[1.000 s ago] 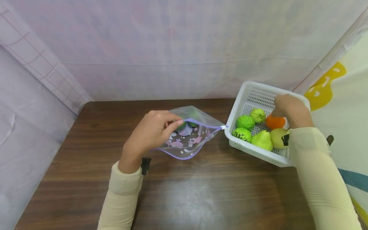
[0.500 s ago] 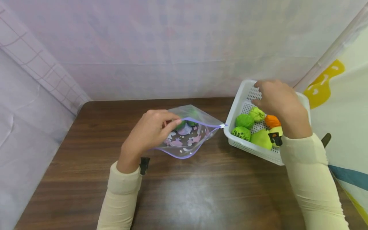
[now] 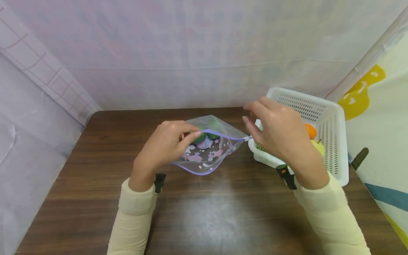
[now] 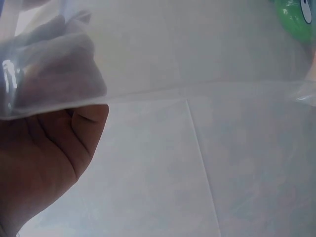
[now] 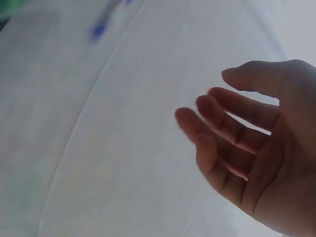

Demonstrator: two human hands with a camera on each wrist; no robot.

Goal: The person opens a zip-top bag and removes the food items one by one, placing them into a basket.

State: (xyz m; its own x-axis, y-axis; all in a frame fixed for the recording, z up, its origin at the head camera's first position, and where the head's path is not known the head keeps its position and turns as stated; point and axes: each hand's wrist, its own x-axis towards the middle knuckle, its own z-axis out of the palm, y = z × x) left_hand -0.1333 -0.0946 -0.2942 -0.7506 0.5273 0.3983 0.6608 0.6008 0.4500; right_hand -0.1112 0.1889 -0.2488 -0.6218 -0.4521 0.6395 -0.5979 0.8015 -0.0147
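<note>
My left hand [image 3: 167, 143] pinches the purple-edged rim of a clear zip bag [image 3: 205, 166] printed with pink and white shapes, its mouth spread apart. Round green things [image 3: 213, 130] show through the bag's plastic. In the left wrist view, the clear film crosses in front of my fingers, and a shiny green piece with a printed eye [image 4: 297, 17] appears at the upper right. My right hand [image 3: 280, 131] hovers over the left side of a white basket [image 3: 336, 141], close to the bag's white slider [image 3: 247, 138]. Its fingers are loosely bent around nothing in the right wrist view.
Inside the basket lie an orange fruit [image 3: 310, 131] and a yellow-green fruit [image 3: 319, 146]; my right hand hides most other contents. A pale curtain [image 3: 191, 53] closes off the back of the brown wooden table [image 3: 191, 212]. Another patterned cloth [image 3: 389, 141] hangs at the right.
My right hand has come up out of the basket and moved left toward the bag's slider end, holding nothing. My left hand keeps its pinch on the bag's rim.
</note>
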